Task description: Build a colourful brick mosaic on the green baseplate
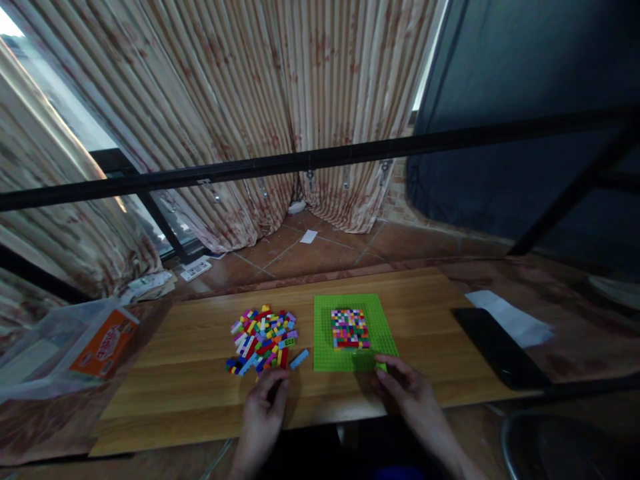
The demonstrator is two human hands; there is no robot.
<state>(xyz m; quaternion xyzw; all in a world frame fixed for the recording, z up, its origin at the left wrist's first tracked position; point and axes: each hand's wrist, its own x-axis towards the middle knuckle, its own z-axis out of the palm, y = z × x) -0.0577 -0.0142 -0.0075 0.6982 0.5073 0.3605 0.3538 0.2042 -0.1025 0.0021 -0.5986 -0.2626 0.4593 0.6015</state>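
A green studded baseplate (pixel 323 333) lies on the wooden table, bearing a compact block of multicoloured toy bricks (pixel 350 328) near its middle. To its left is a loose pile of bricks (pixel 265 337), with a light blue brick (pixel 299 359) apart from it. My left hand (pixel 267 400) is at the pile's near edge, thumb and forefinger brought together; what they grip, if anything, is hidden. My right hand (pixel 405 390) is closed in a pinch at the baseplate's near right edge. Bright green shows between its fingertips; I cannot tell whether that is a brick or the baseplate.
A dark flat phone-like object (pixel 500 347) lies at the table's right end, beside white paper (pixel 510 319). A clear plastic box (pixel 45 340) with an orange label stands at the left. Beyond the table (pixel 200 333), a black rail (pixel 300 161) crosses before curtains (pixel 225 100).
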